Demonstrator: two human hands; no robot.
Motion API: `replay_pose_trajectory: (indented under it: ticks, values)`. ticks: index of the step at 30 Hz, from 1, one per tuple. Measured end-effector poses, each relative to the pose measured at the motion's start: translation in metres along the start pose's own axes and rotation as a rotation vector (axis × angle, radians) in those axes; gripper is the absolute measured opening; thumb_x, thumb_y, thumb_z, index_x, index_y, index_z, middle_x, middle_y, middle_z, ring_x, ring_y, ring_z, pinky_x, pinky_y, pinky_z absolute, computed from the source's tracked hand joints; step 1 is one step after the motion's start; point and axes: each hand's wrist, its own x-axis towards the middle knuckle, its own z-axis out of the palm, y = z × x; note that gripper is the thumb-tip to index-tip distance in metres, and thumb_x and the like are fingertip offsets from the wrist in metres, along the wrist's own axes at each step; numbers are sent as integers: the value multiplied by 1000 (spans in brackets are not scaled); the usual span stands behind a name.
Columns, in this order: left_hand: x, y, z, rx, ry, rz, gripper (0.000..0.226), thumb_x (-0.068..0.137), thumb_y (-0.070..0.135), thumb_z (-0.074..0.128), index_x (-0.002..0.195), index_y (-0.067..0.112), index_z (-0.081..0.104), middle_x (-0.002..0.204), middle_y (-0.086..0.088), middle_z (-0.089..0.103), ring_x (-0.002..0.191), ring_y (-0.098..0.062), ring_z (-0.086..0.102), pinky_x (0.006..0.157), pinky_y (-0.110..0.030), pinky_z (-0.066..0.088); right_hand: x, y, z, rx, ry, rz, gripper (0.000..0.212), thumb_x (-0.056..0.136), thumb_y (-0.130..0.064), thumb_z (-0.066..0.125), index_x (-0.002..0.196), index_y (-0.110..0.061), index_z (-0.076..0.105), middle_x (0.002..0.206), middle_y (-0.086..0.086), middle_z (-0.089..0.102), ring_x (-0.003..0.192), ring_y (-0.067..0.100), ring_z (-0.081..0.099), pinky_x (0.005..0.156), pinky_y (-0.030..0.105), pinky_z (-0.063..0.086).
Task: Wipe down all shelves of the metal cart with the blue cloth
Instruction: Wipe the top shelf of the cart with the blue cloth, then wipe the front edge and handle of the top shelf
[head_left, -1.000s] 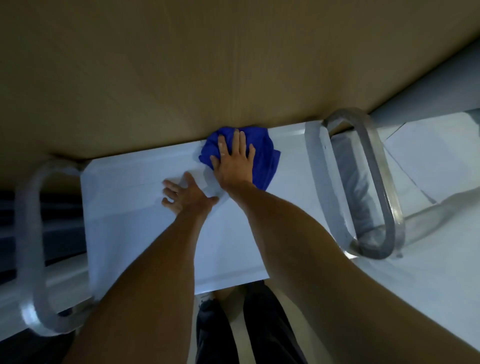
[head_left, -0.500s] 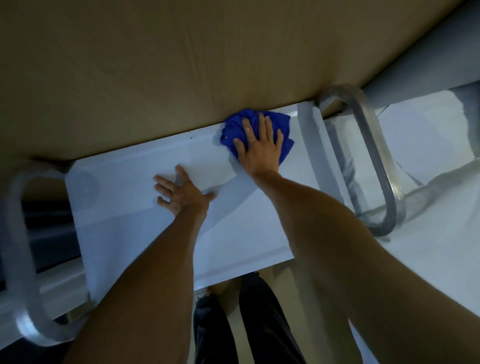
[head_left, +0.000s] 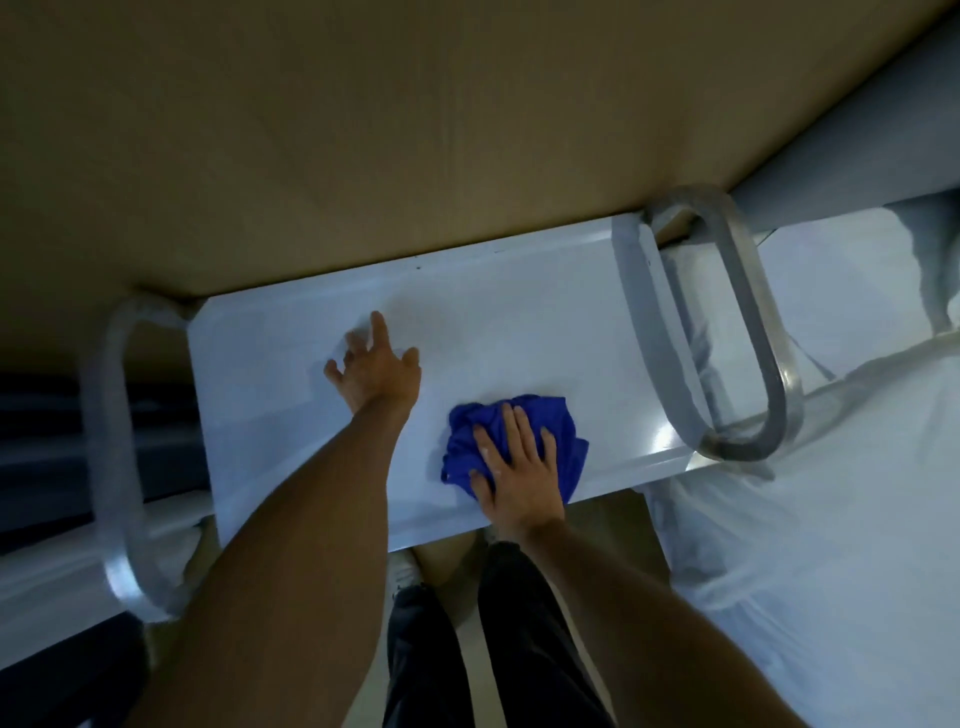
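Observation:
I look straight down on the top shelf (head_left: 519, 312) of the metal cart, a pale shiny tray with raised edges. The crumpled blue cloth (head_left: 558, 431) lies on its near right part. My right hand (head_left: 514, 467) presses flat on the cloth, fingers spread over it, close to the shelf's front edge. My left hand (head_left: 376, 371) rests on the bare shelf to the left of the cloth, fingers apart, holding nothing. The lower shelves are hidden beneath the top one.
A looped metal handle (head_left: 748, 332) stands at the cart's right end and another handle (head_left: 111, 441) at its left end. A tan wall (head_left: 415, 130) runs right behind the cart. White bedding (head_left: 831, 493) lies to the right. My dark trouser legs (head_left: 467, 649) stand below the front edge.
My right hand has dragged the blue cloth from the far right back edge of the shelf toward the front edge. My left hand stayed on the shelf, slightly shifted.

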Motion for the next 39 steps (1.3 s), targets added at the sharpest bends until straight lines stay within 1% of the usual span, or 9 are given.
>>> replay_pose_trajectory:
  ticks: [4, 10, 18, 21, 25, 29, 32, 35, 39]
  values:
    - [6, -51, 3, 68, -29, -159, 80, 92, 45, 59, 154, 30, 12, 158, -28, -1, 144, -46, 14, 114, -55, 17, 103, -5, -40, 22, 33, 54, 60, 101, -53, 27, 156, -29, 28, 165, 16, 12, 153, 31, 8, 120, 56, 10]
    - [14, -66, 24, 32, -22, -131, 80, 91, 51, 60, 154, 32, 15, 159, -27, -6, 144, -48, 13, 116, -52, 22, 228, -51, -62, 22, 124, 147, 60, 102, -53, 27, 157, -30, 22, 166, 15, 6, 153, 30, 1, 120, 53, 0]
    - [9, -68, 14, 151, -62, -93, 80, 93, 57, 52, 155, 32, 9, 158, -30, -3, 142, -50, 18, 116, -46, 23, 70, -43, -12, 85, 62, -226, 56, 93, -51, 43, 138, -19, 58, 155, 14, 39, 144, 33, 33, 116, 55, 21]
    - [4, -69, 2, 153, -108, -94, 76, 92, 58, 51, 153, 32, 13, 157, -30, 1, 140, -49, 21, 112, -47, 24, -11, -48, 16, 34, -26, -332, 53, 94, -51, 45, 135, -21, 60, 153, 11, 44, 142, 30, 38, 115, 52, 23]
    - [-20, -69, -17, -66, -242, -82, 72, 97, 52, 43, 156, 30, 8, 160, -24, 3, 145, -41, 17, 115, -51, 17, -41, -75, 13, -94, -65, -158, 52, 95, -46, 34, 131, -23, 63, 145, 8, 54, 133, 28, 52, 110, 52, 38]
    - [-80, -77, -29, -260, -244, -76, 56, 102, 36, 37, 152, 16, 24, 148, -20, 41, 130, -35, 46, 104, -44, 39, -37, -103, -11, 95, -133, 42, 48, 104, -39, 36, 145, -16, 46, 154, 7, 41, 141, 28, 36, 117, 45, 26]
    - [-116, -90, -23, -541, -413, -175, 54, 97, 47, 43, 129, 5, 55, 124, -17, 63, 110, -33, 61, 93, -39, 51, -37, -123, -29, 434, -34, 288, 39, 102, -32, 45, 135, -14, 55, 135, 8, 59, 121, 27, 55, 95, 40, 46]
    - [-148, -95, -29, -926, -663, -197, 60, 94, 59, 46, 119, 7, 63, 115, -11, 67, 106, -30, 63, 74, -37, 53, -45, -138, -53, 859, 54, 521, 26, 102, -28, 49, 120, -13, 60, 109, 7, 69, 88, 21, 62, 69, 28, 43]
    - [-179, -90, -44, -1001, -640, -118, 48, 78, 52, 65, 107, 14, 69, 110, -8, 69, 104, -28, 63, 99, -45, 48, -64, -142, -78, 1162, 66, 646, 17, 99, -27, 54, 105, -15, 63, 106, 7, 68, 93, 24, 62, 79, 36, 49]
